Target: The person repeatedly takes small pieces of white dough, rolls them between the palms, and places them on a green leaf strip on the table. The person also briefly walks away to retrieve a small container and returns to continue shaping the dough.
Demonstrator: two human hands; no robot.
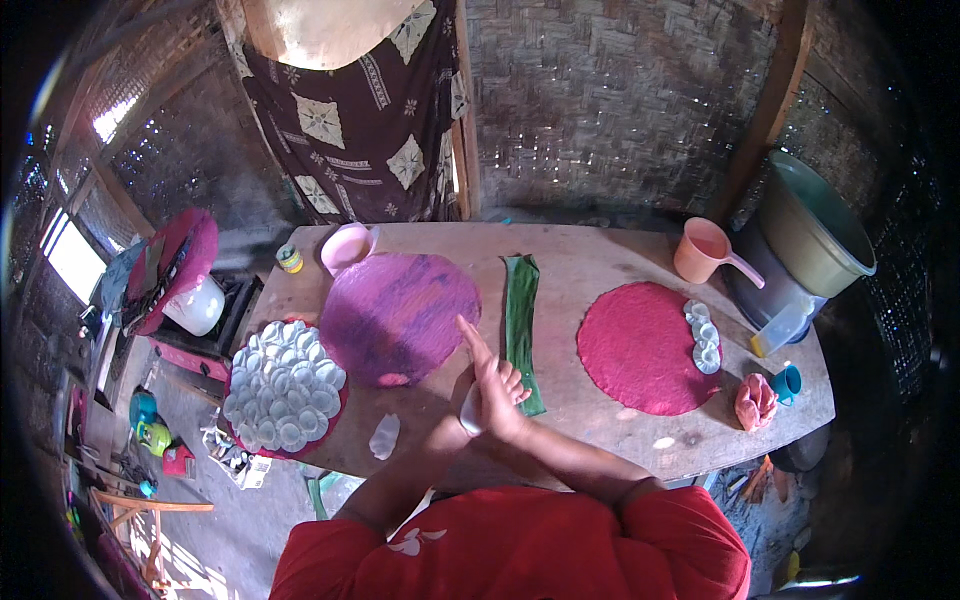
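Note:
My right hand [491, 392] lies across my left hand [514, 383], palms facing each other, above the table's near middle. The right fingers are stretched out and together, pointing away from me. Bent fingers of the left hand show apart on the right side. Whether anything lies between the palms is hidden. A small white patch [470, 412] shows beside the wrists; its kind is unclear. Just right of the hands lies a green leaf strip [521, 310]. Beyond them, to the left, is a round purple mat [400, 310]. A crumpled whitish piece [385, 437] lies near the left forearm.
Many small white cups [285, 385] cover a round tray at left. More white cups [704, 335] line the right edge of a round red mat [640, 350]. A pink dipper [702, 250], large pot [815, 220], blue mug [787, 384] and pink bag [755, 402] stand at right.

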